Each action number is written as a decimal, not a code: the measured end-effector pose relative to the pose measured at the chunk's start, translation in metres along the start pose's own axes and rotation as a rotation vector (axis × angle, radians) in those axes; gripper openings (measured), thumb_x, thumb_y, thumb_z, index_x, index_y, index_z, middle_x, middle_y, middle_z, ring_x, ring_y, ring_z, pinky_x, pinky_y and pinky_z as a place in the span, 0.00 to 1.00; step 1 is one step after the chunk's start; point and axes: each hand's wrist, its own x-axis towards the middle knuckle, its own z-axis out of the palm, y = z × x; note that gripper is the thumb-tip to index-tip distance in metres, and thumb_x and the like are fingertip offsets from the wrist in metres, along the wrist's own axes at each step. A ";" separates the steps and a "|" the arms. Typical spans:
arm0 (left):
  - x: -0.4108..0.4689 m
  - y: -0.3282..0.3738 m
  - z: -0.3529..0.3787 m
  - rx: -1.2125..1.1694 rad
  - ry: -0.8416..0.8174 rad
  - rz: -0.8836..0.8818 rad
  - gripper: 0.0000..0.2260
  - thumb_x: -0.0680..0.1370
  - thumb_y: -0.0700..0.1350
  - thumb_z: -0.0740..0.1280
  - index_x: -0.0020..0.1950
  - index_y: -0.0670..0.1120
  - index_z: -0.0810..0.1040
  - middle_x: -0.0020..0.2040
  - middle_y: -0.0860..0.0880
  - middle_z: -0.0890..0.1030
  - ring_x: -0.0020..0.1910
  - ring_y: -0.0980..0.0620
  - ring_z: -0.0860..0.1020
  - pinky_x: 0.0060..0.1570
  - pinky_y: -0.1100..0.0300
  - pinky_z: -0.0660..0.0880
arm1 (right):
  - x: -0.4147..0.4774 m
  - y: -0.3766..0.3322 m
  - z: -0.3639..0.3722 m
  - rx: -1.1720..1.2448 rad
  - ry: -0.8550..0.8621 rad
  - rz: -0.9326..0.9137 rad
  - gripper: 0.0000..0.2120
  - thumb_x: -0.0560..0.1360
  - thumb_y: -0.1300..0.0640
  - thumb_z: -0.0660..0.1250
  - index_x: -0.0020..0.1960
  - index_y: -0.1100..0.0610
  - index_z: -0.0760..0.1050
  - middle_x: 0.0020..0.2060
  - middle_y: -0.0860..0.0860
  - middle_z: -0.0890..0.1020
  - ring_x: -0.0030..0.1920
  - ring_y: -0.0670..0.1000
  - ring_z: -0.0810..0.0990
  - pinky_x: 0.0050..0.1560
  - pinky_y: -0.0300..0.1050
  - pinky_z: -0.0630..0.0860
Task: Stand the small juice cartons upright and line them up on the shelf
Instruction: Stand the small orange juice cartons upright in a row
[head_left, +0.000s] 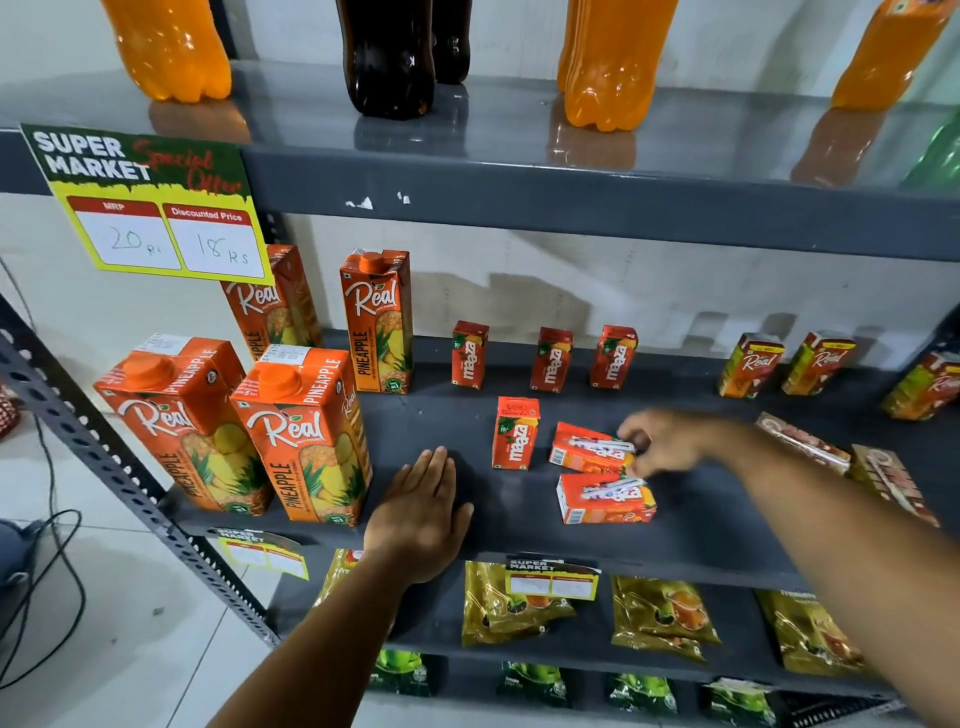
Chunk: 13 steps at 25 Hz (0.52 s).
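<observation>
Three small red Maaza cartons stand upright in a row at the back of the grey shelf (519, 535): one on the left (469, 355), one in the middle (551, 359), one on the right (613, 357). A fourth Maaza carton (515, 434) stands upright closer to me. Two more lie flat beside it: the upper lying carton (584, 448) and the lower lying carton (605, 499). My right hand (662, 441) is blurred and its fingers touch the right end of the upper lying carton. My left hand (423, 512) rests flat on the shelf, empty.
Tall Real pineapple cartons (304, 431) stand at the left. Small Real cartons (750, 366) stand at the back right and two more (893, 480) lie flat at the right. Bottles (605, 62) line the shelf above, pouches (662, 616) the one below.
</observation>
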 end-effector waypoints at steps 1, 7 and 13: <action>0.000 0.000 0.000 0.004 -0.003 0.001 0.31 0.80 0.60 0.42 0.77 0.42 0.44 0.79 0.45 0.46 0.76 0.49 0.42 0.71 0.56 0.38 | -0.001 0.010 0.011 0.042 0.001 -0.007 0.21 0.72 0.50 0.72 0.63 0.54 0.74 0.56 0.50 0.82 0.54 0.50 0.79 0.52 0.46 0.74; 0.000 0.001 0.000 -0.002 -0.008 -0.004 0.31 0.80 0.60 0.43 0.77 0.43 0.44 0.79 0.45 0.45 0.76 0.49 0.42 0.71 0.57 0.37 | 0.007 0.011 0.023 0.226 0.154 -0.012 0.20 0.69 0.50 0.74 0.59 0.55 0.79 0.53 0.50 0.84 0.49 0.49 0.81 0.52 0.47 0.76; -0.001 0.000 0.001 -0.027 0.012 -0.010 0.31 0.80 0.60 0.44 0.77 0.43 0.45 0.79 0.46 0.47 0.77 0.50 0.43 0.70 0.58 0.37 | 0.021 -0.002 0.021 0.085 0.120 -0.012 0.20 0.67 0.58 0.76 0.58 0.57 0.78 0.51 0.53 0.84 0.47 0.51 0.81 0.51 0.49 0.77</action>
